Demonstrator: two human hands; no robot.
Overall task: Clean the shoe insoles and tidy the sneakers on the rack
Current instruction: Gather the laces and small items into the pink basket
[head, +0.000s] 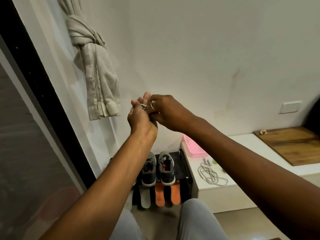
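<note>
Grey-trousered knees (195,220) fill the bottom edge of the head view, and both bare forearms reach up from there to meet in the middle of the picture.

The left hand (141,118) and the right hand (165,112) touch each other in front of the wall, raised well above the shoe rack (175,161). Between them sits a small grey-and-white object (145,106); what it is cannot be told. The left thumb and fingers stand upward and pinch it from the left side. The right hand's fingers are curled down over it from the right.

Below the hands, two grey sneakers (166,168) with orange trim stand side by side on the black top of the rack, toes toward the wall, heels toward the camera. Under their heels lie two orange insoles (159,194) side by side. A grey insole (145,196) lies just left of them, and another pale one is mostly hidden by the left forearm. Whether they rest on a lower shelf or on the floor cannot be told.

Right of the rack, touching it, is a white low cabinet (225,189). On it are a pink tray (195,150), two small cylinders (207,161) and a pale cord (212,174) in loose loops. Farther right lies a wooden board (292,144). A knotted curtain (94,70) hangs at upper left.
</note>
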